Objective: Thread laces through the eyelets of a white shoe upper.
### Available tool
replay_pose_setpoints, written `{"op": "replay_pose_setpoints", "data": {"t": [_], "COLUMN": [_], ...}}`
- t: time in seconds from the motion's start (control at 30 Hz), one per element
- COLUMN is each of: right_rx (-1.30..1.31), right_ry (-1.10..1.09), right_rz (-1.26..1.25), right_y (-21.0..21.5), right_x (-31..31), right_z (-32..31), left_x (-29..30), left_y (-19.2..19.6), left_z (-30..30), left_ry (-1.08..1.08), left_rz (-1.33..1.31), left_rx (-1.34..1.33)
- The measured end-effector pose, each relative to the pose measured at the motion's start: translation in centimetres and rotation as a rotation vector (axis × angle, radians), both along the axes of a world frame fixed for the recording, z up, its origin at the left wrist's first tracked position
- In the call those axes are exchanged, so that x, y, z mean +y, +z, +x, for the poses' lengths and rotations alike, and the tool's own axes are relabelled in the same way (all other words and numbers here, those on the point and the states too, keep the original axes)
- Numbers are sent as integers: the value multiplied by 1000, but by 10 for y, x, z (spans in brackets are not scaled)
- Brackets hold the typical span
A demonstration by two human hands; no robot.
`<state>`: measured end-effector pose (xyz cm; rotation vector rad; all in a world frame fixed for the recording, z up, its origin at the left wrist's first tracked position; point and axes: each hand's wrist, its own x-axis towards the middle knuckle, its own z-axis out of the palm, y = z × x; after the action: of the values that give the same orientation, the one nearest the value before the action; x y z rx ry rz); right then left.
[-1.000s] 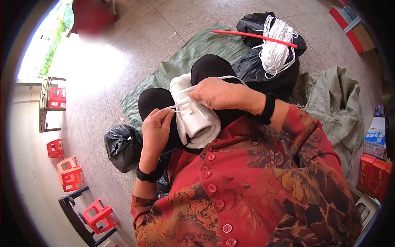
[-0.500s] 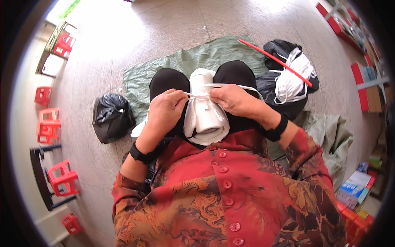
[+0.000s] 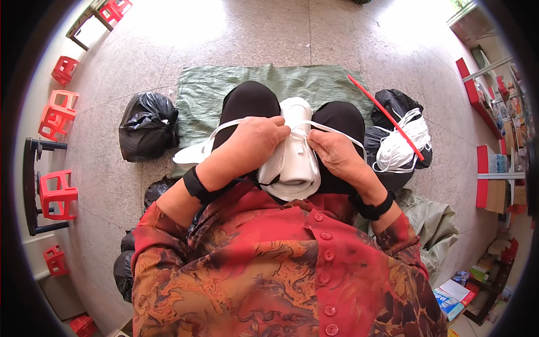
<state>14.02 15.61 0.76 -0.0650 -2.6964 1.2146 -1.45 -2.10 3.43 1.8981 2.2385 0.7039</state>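
A white piece that looks like a shoe upper (image 3: pixel 273 167) is wrapped round a thick white tube (image 3: pixel 296 109) held upright between my knees. A flat white lace (image 3: pixel 342 133) crosses its front, one end looping over my right knee and another trailing left. My left hand (image 3: pixel 255 137) is closed at the left side of the upper, fingertips pinching the lace. On the other side my right hand (image 3: pixel 336 153) is closed, with thumb and finger pinched on the lace close to the upper's edge. Left of my left forearm lies another white piece (image 3: pixel 191 154), partly hidden.
A green woven sheet (image 3: pixel 202 84) covers the floor ahead. Black plastic bags (image 3: pixel 147 126) stand on the left. On the right, a bundle of white laces (image 3: pixel 401 143) and a long red stick (image 3: pixel 387 115) lie on black bags. Red stools (image 3: pixel 58 194) line the left wall.
My left hand has moved up and over toward the tube's middle, and a lace loop now shows behind it. My right hand has dropped slightly. The view has turned.
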Motion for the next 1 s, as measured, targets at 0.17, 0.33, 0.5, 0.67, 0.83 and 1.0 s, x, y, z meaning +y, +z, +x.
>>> {"op": "replay_pose_setpoints", "data": {"t": [0.17,0.33,0.5,0.67,0.83,1.0], "right_rx": [-118,27,-43,4,140,105], "right_ry": [-104,-241,-271,-249,-260,-1], "right_rz": [72,338,508,204,79,528], "right_y": [15,22,23,-2,3,23], "right_x": [-11,-28,-31,-18,-19,-15], "right_z": [4,19,16,18,18,7], "left_x": [-4,-9,-4,1,2,16], "left_y": [-11,1,-3,-17,-7,7], "left_z": [5,35,39,31,29,16], "left_ry": [147,352,366,400,384,46], "left_rz": [54,109,-3,29,37,-127], "left_rx": [-150,-288,-134,-178,-339,63]}}
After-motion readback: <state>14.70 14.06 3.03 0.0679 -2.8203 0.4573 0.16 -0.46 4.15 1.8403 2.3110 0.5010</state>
